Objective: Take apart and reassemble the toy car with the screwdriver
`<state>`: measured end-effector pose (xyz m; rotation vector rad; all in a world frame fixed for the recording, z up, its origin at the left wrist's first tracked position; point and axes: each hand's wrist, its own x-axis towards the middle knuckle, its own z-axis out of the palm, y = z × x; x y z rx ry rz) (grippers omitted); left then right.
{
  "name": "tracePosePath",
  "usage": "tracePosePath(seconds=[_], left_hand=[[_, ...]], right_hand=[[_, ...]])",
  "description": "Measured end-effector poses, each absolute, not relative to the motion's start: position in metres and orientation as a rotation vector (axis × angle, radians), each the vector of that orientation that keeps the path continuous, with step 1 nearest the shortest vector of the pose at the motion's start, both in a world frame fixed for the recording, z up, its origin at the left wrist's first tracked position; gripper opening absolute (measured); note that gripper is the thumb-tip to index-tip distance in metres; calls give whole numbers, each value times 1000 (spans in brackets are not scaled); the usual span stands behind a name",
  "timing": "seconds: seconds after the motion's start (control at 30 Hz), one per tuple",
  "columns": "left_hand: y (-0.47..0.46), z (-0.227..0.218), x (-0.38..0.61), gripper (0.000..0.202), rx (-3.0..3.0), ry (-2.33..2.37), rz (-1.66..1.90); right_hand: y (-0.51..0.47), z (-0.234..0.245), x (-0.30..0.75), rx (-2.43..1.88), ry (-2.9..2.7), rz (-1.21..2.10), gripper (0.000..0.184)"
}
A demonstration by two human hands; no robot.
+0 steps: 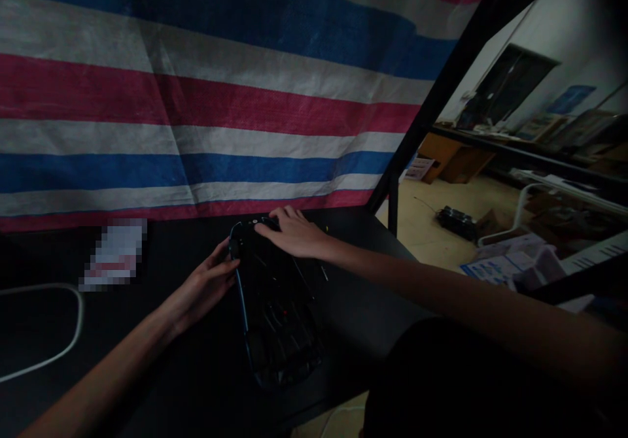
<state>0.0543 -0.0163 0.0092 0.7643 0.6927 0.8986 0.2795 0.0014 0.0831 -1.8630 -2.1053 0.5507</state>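
A dark toy car [277, 307] with blue edging lies underside up on the black table [181, 372], its length running away from me. My left hand [213, 274] holds the far left side of the car, thumb and fingers closed around the area by a wheel [235, 248]. Over the far right corner is my right hand [297, 234], its thumb on the underside and its fingers curled over the far end. Just right of the car lies a thin metal shaft [324, 272], partly hidden by my right forearm. Dim light hides details of the underside.
A striped plastic sheet [220, 104] hangs behind the table. On the left lie a blurred-out white packet [118, 252] and a white cable [78, 314]. Beyond the black frame [417, 124], a dark wheeled thing [456, 222] and plastic bins [515, 261] are on the right.
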Motion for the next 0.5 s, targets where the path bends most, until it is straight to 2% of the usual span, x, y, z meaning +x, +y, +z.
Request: tracePosePath(seconds=[0.1, 0.27, 0.5], left_hand=[[-16, 4, 52, 68, 793, 695, 893], [-20, 6, 52, 81, 877, 701, 864], [-24, 10, 52, 85, 932, 692, 855]], right_hand=[[1, 88, 248, -1898, -2177, 523, 101], [9, 91, 220, -1986, -2253, 542, 119], [14, 93, 218, -2013, -2230, 635, 120]])
